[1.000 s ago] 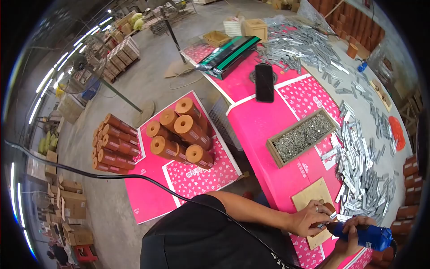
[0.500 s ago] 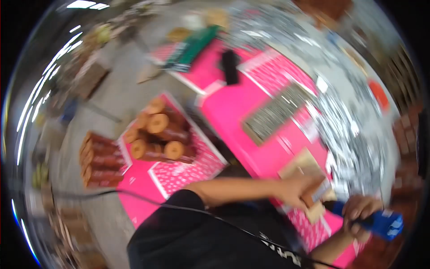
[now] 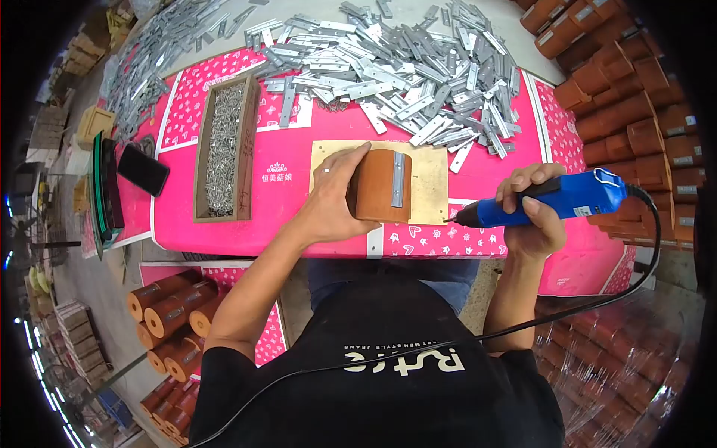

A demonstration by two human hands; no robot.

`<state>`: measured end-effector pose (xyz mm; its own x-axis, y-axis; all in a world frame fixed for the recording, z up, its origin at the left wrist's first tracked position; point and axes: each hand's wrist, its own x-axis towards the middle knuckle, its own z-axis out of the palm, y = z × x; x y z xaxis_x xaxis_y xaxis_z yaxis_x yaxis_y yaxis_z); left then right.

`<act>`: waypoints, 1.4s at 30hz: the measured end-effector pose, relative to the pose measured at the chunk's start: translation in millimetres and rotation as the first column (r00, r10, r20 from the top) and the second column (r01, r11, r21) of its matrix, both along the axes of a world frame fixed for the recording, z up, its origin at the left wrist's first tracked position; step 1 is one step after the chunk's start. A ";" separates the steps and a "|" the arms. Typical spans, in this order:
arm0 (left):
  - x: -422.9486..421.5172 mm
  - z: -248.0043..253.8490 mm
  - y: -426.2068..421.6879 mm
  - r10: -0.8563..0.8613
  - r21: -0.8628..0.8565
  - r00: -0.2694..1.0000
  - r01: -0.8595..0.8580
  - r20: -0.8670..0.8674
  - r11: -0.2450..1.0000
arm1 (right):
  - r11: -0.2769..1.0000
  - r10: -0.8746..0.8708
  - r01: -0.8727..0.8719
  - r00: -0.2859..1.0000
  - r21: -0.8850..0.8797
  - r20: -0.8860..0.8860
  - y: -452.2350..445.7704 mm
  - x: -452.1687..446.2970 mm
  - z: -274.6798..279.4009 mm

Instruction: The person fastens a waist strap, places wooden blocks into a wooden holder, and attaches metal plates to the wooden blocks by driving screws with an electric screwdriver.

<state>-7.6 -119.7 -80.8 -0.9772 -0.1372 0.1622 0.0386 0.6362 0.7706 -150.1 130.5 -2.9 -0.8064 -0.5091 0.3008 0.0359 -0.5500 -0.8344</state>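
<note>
A brown wooden cylinder (image 3: 377, 187) lies over a light wooden board (image 3: 429, 175) at the table's front. On its side is a flat metal strip (image 3: 397, 180). My left hand (image 3: 334, 198) wraps round the cylinder's left end, thumb below and fingers above. In my right hand (image 3: 535, 205) is a blue corded power screwdriver (image 3: 556, 201), its dark tip pointing left, just off the board's lower right corner and apart from the cylinder.
A wooden tray (image 3: 247, 160) of screws and a black phone (image 3: 144, 169) are on the left. Many metal strips (image 3: 403, 67) cover the table's back. Brown cylinders (image 3: 172, 310) stand lower left; more are stacked right. A black cable crosses my front.
The view has swung to the right and centred on the board. The cylinder now shows its metal strip facing up, and the screwdriver is farther from it.
</note>
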 end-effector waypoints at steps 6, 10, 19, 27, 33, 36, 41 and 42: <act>-4.0 48.9 7.4 -0.046 -0.113 0.999 0.048 0.016 0.992 | 0.995 -0.097 0.095 0.994 0.022 0.059 -6.8 6.2 -8.1; -11.4 44.2 13.9 -0.147 -0.251 0.989 0.144 0.007 0.957 | 0.995 -0.100 0.099 0.994 0.013 0.052 -16.6 10.9 -16.6; -11.8 34.1 -7.9 -0.200 -0.123 0.980 0.201 0.022 0.972 | 0.994 -0.106 0.106 0.994 0.010 0.040 -25.3 15.5 -32.1; -114.3 25.4 -58.8 0.015 -0.620 0.991 -0.097 -0.137 0.779 | 0.986 -0.141 0.143 0.990 0.080 -0.029 -33.5 19.0 -36.2; -158.2 -6.3 -69.1 0.026 -0.696 0.996 -0.080 -0.088 0.714 | 0.981 -0.164 0.168 0.985 0.092 -0.055 -34.2 24.8 -37.6; -153.1 -3.9 -70.2 0.093 -0.603 0.978 -0.190 -0.188 0.774 | 0.980 -0.175 0.177 0.984 0.092 -0.028 -31.4 25.2 -35.2; -108.0 56.6 -47.1 0.110 0.451 0.966 -0.209 0.235 0.868 | 0.978 -0.192 0.192 0.981 0.077 -0.007 -31.8 20.9 -37.0; -99.1 59.8 -41.9 0.059 0.526 0.964 -0.191 0.258 0.829 | 0.980 -0.186 0.186 0.983 0.074 -0.001 -32.4 21.7 -36.3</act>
